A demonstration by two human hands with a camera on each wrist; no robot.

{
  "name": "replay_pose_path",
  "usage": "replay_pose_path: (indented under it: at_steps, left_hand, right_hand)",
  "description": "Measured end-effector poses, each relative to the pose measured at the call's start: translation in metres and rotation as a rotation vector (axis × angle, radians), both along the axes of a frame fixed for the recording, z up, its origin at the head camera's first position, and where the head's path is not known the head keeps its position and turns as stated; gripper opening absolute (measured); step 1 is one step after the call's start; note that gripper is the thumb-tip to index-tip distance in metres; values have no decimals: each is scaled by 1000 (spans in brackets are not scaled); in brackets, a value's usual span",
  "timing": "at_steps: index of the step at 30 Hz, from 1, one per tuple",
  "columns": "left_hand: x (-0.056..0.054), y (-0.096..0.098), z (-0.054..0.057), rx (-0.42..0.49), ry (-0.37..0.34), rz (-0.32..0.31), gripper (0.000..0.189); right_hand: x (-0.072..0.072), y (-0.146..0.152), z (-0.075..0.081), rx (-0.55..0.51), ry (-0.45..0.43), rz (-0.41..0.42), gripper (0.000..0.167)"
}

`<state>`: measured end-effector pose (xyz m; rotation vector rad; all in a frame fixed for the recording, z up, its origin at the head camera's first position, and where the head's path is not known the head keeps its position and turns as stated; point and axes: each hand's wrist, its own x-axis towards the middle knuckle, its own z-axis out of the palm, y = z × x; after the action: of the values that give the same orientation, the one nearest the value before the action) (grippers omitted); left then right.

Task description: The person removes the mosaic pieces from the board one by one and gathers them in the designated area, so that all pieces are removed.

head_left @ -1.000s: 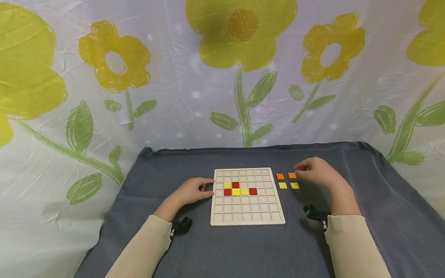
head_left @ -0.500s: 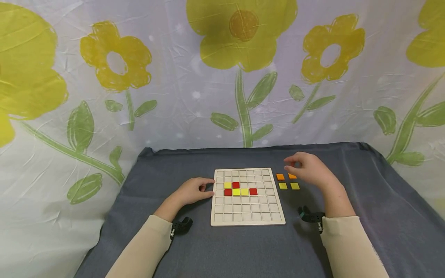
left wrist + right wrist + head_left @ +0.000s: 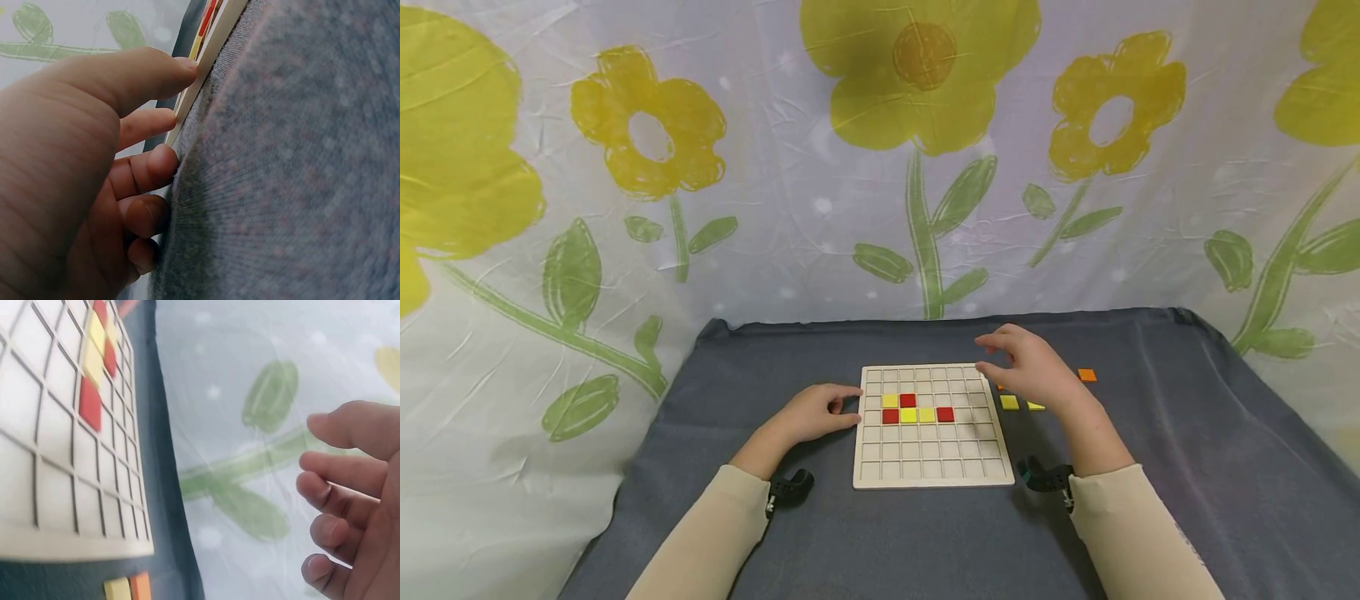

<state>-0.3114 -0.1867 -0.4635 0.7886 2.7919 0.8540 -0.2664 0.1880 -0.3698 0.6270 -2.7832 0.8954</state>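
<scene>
A pale wooden grid board (image 3: 919, 473) lies on the table, holding three red tiles and three yellow tiles, among them a red tile (image 3: 945, 415) and a yellow tile (image 3: 890, 401). My left hand (image 3: 811, 414) rests at its left edge; thumb and forefinger touch the rim in the left wrist view, the other fingers loosely bent. Above the board's far right corner hovers my right hand (image 3: 1024, 363). Its thumb and fingers are spread apart in the right wrist view, with nothing between them.
Right of the board lie loose tiles: a yellow tile (image 3: 1009, 402), another yellow one partly covered by the right hand, an orange sliver beside it and an orange tile (image 3: 1087, 375) farther right. A dark cloth (image 3: 925, 542) covers the table; a flowered curtain (image 3: 775, 208) hangs behind.
My right hand has moved left, from the loose tiles to over the board's right edge. An orange tile once hidden behind it now shows at the right. The left hand stays still.
</scene>
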Motion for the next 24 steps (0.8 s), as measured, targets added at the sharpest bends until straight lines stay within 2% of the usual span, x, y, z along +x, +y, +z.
replay_pose_path:
  at_steps: [8, 15, 19, 24]
  left_hand:
    - [-1, 0, -1, -8, -1, 5, 52]
    - [-2, 0, -3, -14, -3, 4, 53]
    - [-3, -1, -4, -16, 9, 9, 53]
    - [-4, -1, -4, -12, 13, 4, 53]
  right_hand:
    - [-2, -25, -6, -36, 2, 55, 44]
    - [-8, -42, -20, -70, 8, 89, 42]
    - [-13, -52, -32, -42, -14, 104, 42]
    - [-17, -64, -47, 3, -80, 143, 50]
